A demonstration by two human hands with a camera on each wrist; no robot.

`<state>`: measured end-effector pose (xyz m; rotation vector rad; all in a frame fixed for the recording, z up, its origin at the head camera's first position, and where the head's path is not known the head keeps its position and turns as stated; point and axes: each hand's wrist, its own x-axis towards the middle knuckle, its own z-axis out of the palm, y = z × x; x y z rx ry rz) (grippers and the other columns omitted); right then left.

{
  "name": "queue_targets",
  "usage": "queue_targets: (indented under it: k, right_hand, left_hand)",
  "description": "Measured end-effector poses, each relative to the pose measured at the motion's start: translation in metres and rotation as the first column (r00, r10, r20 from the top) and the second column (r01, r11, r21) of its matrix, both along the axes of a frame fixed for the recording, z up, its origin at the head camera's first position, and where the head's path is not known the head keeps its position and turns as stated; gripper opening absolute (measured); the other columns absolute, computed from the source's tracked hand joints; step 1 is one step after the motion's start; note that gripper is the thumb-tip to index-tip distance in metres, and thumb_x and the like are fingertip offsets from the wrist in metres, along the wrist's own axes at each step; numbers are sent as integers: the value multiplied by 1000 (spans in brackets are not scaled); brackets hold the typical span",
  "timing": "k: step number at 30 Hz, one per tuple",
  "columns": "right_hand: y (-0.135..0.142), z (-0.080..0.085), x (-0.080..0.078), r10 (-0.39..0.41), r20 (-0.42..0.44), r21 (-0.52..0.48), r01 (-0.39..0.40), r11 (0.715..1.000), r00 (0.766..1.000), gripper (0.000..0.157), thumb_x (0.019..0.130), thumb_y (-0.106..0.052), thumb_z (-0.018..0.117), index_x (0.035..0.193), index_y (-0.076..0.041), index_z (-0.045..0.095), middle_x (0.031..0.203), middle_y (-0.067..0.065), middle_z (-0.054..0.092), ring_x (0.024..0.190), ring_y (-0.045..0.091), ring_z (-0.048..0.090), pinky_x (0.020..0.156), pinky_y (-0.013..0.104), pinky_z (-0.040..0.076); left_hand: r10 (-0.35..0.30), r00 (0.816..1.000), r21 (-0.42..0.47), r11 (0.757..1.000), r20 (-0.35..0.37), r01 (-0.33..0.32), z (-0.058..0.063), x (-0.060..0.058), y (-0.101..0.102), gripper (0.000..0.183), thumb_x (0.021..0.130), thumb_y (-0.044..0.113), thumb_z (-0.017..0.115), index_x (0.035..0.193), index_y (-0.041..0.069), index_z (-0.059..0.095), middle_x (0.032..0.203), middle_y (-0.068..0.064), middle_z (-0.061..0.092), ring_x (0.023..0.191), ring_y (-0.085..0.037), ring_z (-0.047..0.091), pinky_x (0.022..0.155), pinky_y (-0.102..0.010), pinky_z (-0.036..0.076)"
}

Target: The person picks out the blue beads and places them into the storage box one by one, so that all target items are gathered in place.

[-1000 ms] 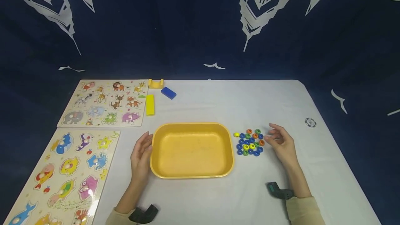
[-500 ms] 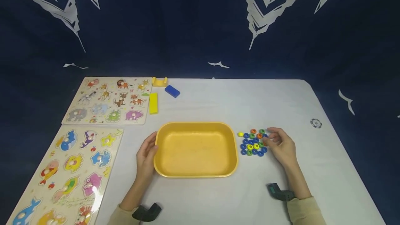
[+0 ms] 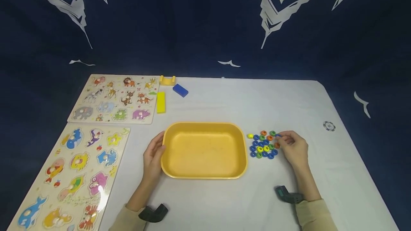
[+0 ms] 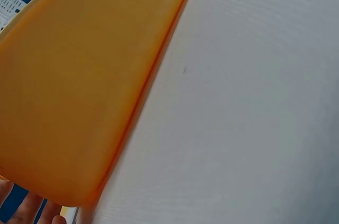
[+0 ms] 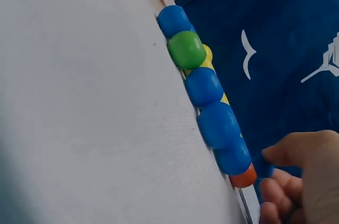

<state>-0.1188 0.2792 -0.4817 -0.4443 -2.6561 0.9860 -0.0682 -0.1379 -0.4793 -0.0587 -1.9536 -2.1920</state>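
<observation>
A yellow tray [image 3: 203,176] lies in the middle of the table. My left hand [image 3: 153,158] rests against its left end, thumb touching the rim; fingers [image 4: 27,208] show beside that end in the left wrist view. Right of the tray is a cluster of round beads [image 3: 263,149] in blue, green, yellow and orange. At the cluster's upper right, my right hand [image 3: 295,149] pinches a blue bead [image 3: 278,135] between thumb and fingertips. The fingers mostly cover this bead in the right wrist view, beside a row of other beads [image 5: 204,87].
Two puzzle boards, one with animals [image 3: 112,99] and one with sea creatures [image 3: 80,170], lie on the left. Near them are a yellow block [image 3: 161,102], a blue block [image 3: 180,90] and a yellow notched piece [image 3: 167,80]. A round chip [image 3: 329,126] lies far right.
My right fingers have closed onto a blue bead at the cluster's edge. My left thumb has come to the tray's rim. The whole head view has shifted slightly.
</observation>
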Motion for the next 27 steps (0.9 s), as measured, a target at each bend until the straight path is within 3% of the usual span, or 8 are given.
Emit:
queue_targets:
  k: [2, 5, 7, 10, 13, 16, 21, 27]
  right_hand:
    - [2, 2, 0, -29, -62, -31, 27, 999, 998, 21, 80, -24, 63, 91, -7, 64, 74, 4, 56, 66, 12, 46, 48, 16, 36]
    - [2, 0, -3, 40, -248, -30, -49, 998, 968, 21, 79, -30, 64, 91, -13, 65, 69, -3, 56, 62, 5, 45, 43, 15, 33]
    - [-11, 10, -2, 163, -363, -7, -178, 984, 917, 17, 78, -26, 66, 91, -15, 65, 68, -6, 56, 59, 3, 44, 42, 15, 30]
    - [-54, 47, 5, 384, -452, 28, -417, 908, 806, 13, 77, -14, 67, 90, -11, 66, 69, -3, 59, 55, 5, 44, 40, 14, 30]
    - [-107, 83, 13, 538, -412, 12, -586, 810, 736, 14, 76, -8, 67, 90, -8, 64, 72, 1, 60, 55, 8, 45, 41, 17, 35]
    - [-146, 88, 12, 647, -332, 15, -682, 731, 686, 12, 78, -14, 66, 90, -12, 64, 73, -5, 60, 55, 4, 45, 42, 15, 37]
    - [-194, 75, 6, 743, -138, 58, -744, 666, 655, 10, 80, -24, 64, 88, -18, 63, 72, -13, 57, 53, 0, 46, 44, 16, 40]
    - [-225, 53, 0, 769, 37, 77, -769, 635, 638, 11, 77, -26, 65, 86, -20, 62, 69, -15, 55, 55, 0, 47, 46, 15, 40]
  left_hand:
    - [-4, 1000, 4, 1000, 2, 4, 0, -1, 1, 38, 92, 3, 40, 129, 6, 43, 126, -15, 48, 114, -32, 46, 91, -33, 46]
    - [4, 1000, -8, 1000, 3, -4, 0, -1, 3, 38, 92, 2, 40, 129, 6, 42, 126, -14, 48, 114, -30, 47, 91, -32, 46]
    - [12, 1000, -6, 1000, 4, -12, 0, -1, 3, 38, 92, 2, 40, 129, 6, 42, 126, -14, 48, 114, -30, 47, 91, -31, 46]
    - [27, 1000, -13, 1000, -2, -27, 1, -1, 4, 38, 92, 3, 40, 129, 7, 43, 126, -15, 48, 113, -31, 47, 91, -31, 46]
    - [37, 999, -8, 999, -6, -37, 1, 0, 4, 38, 91, 3, 40, 129, 7, 44, 125, -15, 48, 112, -31, 47, 90, -31, 47]
    - [43, 999, -18, 999, -7, -44, 0, 0, 5, 38, 91, 3, 40, 129, 7, 44, 125, -15, 48, 110, -28, 49, 90, -29, 47]
    - [46, 999, -44, 998, 2, -46, 0, 0, 6, 38, 92, 3, 39, 129, 7, 43, 124, -14, 48, 110, -18, 51, 89, -24, 47]
    - [67, 998, -48, 997, 10, -66, 1, 2, 5, 38, 92, 3, 40, 128, 8, 45, 124, -12, 49, 110, -19, 50, 90, -22, 47]
